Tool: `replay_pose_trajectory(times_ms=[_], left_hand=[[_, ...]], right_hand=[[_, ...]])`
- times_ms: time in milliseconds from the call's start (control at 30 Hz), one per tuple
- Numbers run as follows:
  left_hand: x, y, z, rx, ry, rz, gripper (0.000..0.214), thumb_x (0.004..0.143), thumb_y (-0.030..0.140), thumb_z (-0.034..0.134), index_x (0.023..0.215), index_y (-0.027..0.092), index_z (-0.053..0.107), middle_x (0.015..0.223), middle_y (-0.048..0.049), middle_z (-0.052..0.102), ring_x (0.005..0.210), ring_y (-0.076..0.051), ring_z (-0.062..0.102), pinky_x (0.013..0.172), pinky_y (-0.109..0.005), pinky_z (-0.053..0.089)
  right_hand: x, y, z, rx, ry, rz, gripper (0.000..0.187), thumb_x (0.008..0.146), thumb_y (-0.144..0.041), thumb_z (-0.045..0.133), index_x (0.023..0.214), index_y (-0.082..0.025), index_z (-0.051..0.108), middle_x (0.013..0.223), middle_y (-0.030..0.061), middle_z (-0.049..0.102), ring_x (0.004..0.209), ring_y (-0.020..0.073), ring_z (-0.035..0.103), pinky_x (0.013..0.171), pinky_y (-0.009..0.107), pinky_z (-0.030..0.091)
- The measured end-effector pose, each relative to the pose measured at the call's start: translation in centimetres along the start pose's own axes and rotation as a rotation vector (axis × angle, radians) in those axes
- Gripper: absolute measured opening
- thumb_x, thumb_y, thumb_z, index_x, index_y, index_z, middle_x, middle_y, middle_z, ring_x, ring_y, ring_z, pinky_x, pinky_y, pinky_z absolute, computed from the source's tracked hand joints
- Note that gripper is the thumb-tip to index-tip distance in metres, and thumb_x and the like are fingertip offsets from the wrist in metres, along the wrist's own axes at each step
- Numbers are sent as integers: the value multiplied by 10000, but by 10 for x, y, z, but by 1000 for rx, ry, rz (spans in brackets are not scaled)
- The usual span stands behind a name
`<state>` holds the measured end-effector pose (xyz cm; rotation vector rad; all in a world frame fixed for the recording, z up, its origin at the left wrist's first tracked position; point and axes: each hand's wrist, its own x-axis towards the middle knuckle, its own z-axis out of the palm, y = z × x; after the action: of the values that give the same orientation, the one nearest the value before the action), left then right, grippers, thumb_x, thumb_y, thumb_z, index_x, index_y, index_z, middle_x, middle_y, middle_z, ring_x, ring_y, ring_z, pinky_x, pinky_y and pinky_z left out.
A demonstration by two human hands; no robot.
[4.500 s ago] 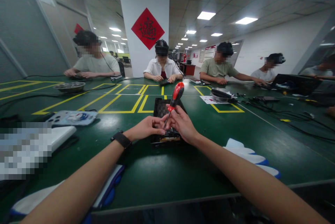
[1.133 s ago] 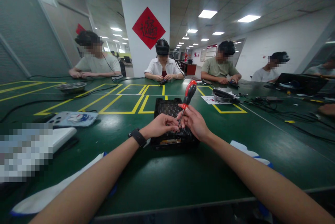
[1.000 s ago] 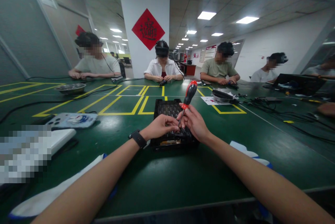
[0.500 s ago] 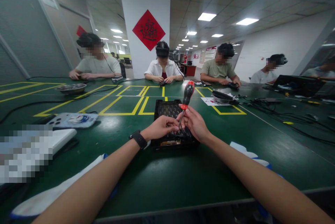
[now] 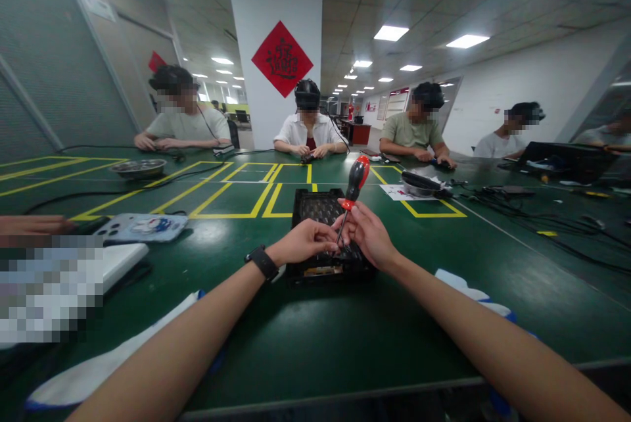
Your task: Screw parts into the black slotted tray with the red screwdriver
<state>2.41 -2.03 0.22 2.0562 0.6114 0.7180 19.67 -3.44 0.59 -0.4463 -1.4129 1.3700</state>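
"Right hand [image 5: 367, 230] first: how does it stand, from where you're steering?"

"Clamped on the screwdriver [image 5: 357, 179], low down, by the red collar and the slim metal shaft. Its rounded red-and-black handle rises clear of my fingers, tilted a little to the right."

"And the left hand [image 5: 310, 238]?"

"Thumb and fingertips drawn close at the shaft's lower end. From the head camera I can't tell whether they grip it or something small; the tip is hidden. A black watch [image 5: 263, 263] circles that wrist."

"What's underneath?"

"A black box [image 5: 306, 205], hard and rectangular, with a glossy, bumpy surface inside and a brassy strip at its near end. It sits on the green counter [image 5: 434, 231], closer to the near edge than the far one."

"What else have you got?"

"White fabric glove with blue edging [image 5: 89, 379] by the near edge toward the left; on the left side, a pale blue phone case [image 5: 142, 227] with a cartoon print, and past it a round metal dish [image 5: 138, 169]."

"Any writing?"

"Bold black brushed characters on the red paper diamond [image 5: 282, 59] across from me, too tangled for me to read."
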Motion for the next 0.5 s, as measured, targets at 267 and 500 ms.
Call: replay_pose_trajectory(times_ms=[267,500], left_hand=[[1,0,-1,53,136,-31,314,687,369,654,835,93,634,781,-62,666,696,-129,591,682,-242,460],[-1,1,0,98,98,-82,302,681,374,656,790,92,659,744,-54,667,656,-122,582,638,-222,442]], right_hand=[[0,-1,1,-40,11,-24,356,850,-382,445,1163,-214,429,808,14,610,494,61,507,486,208,405],[-1,-1,1,-80,-25,-43,338,847,-364,459,1151,-221,416,805,13,613,498,63,508,509,214,414]])
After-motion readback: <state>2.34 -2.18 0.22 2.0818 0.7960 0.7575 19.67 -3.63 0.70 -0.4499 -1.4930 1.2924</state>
